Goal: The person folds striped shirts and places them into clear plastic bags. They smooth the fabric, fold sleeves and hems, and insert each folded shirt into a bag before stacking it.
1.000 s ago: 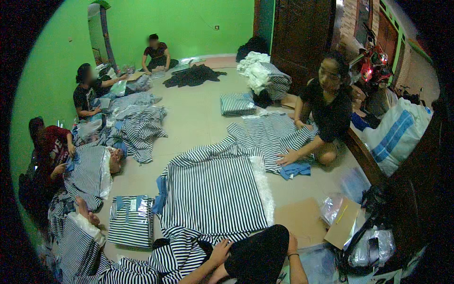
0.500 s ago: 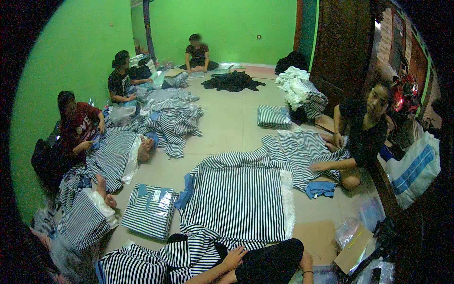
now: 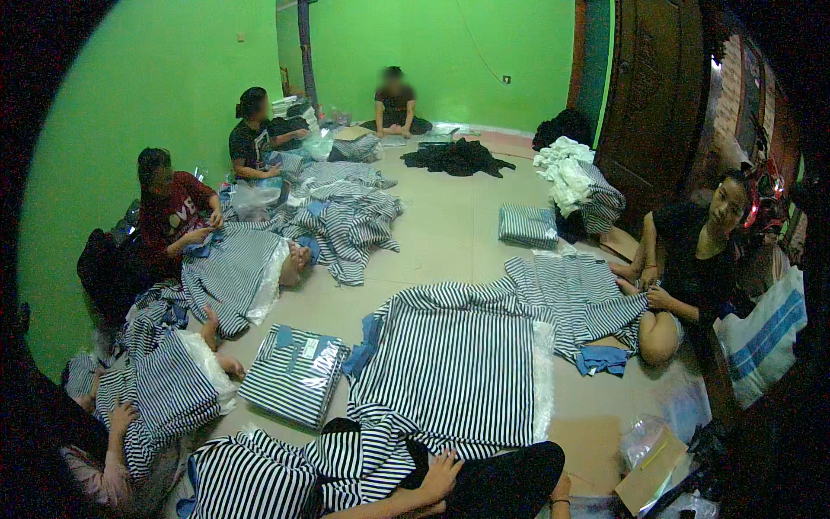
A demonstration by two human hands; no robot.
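Note:
My left hand lies with its fingers stretched out on my black-clothed leg, beside the bunched black-and-white striped garment across my lap. At the far side of my knee, my right hand shows only in part, with a thin dark band at the wrist; its fingers are hidden. In front of me a striped shirt with white lace trim and a blue part is spread on the floor. Left of it lies a folded striped shirt in clear plastic.
Co-workers sit around the room: one at right by a striped garment, others along the left wall and far end. A hand rests on striped cloth at lower left. Black cloth, a white sack and cardboard lie about.
The view has swung left, shifting the scene rightward. The co-worker at right has drawn a hand back from the striped garment to the knee. A person's hand has come into view at lower left.

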